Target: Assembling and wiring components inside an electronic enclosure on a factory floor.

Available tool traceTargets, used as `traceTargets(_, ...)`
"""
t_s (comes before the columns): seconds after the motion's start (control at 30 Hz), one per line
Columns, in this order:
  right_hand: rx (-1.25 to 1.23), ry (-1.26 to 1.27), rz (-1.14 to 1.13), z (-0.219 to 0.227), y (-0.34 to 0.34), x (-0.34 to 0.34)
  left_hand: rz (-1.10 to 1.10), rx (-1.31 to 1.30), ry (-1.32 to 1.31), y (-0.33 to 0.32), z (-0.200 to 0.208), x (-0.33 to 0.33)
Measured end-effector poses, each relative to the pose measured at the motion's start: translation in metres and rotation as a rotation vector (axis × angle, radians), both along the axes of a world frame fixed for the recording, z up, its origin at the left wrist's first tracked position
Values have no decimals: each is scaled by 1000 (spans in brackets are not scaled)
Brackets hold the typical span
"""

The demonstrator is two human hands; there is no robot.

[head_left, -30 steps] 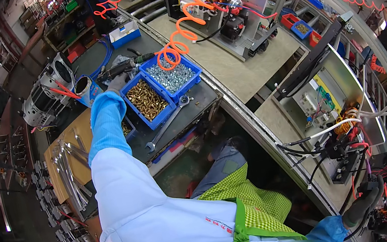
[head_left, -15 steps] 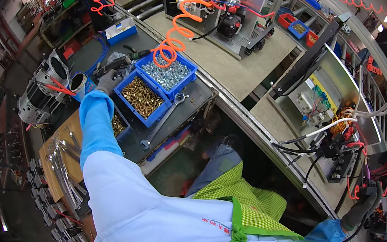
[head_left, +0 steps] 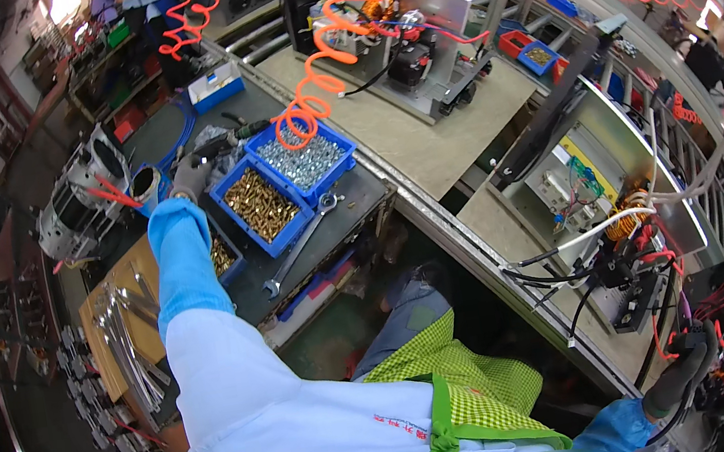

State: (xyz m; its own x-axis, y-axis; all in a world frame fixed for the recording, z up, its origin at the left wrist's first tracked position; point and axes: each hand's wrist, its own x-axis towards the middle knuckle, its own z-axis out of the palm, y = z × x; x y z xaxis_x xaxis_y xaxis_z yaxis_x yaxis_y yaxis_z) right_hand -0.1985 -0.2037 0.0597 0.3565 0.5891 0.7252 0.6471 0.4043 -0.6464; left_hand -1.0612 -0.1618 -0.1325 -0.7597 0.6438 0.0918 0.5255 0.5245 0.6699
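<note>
My left hand point(head_left: 189, 174), in a grey glove with a blue sleeve cover, reaches over the dark workbench. Its fingers are curled at the near end of a long dark hand tool point(head_left: 223, 144) with a green-marked grip, which lies beside crumpled clear plastic. Close by stand a blue round cup point(head_left: 152, 184), a blue bin of brass-coloured screws point(head_left: 258, 206) and a blue bin of silver fasteners point(head_left: 303, 160). At the lower right, my right hand point(head_left: 682, 376), in a dark glove, is closed around something dark next to black cables; the glove hides what it is.
A combination wrench point(head_left: 300, 246) lies along the bench edge. Several metal bars point(head_left: 128, 340) rest on cardboard. A silver motor-like unit point(head_left: 84, 193) stands at the left. Orange coiled hose point(head_left: 324, 63) hangs over the line, where opened electrical units point(head_left: 585, 183) sit on boards.
The view has shifted slightly, so the bench and bins appear lower and further left. My left hand keeps its place at the tool, and my right hand stays by the cables.
</note>
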Motion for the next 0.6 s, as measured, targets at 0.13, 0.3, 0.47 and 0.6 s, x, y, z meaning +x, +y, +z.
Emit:
traceTargets(0.13, -69, 77, 82, -5, -6, 14, -90, -205, 189, -3, -2, 12)
traceTargets(0.3, -61, 148, 99, -5, -14, 18, -34, -199, 214, 8, -4, 7)
traceTargets(0.47, -32, 310, 172, -10, -9, 40, 100, 659, -776, -35, -17, -70)
traceTargets(0.6, -40, 377, 115, -17, -19, 42, 202, 291, 565, -40, 19, 42)
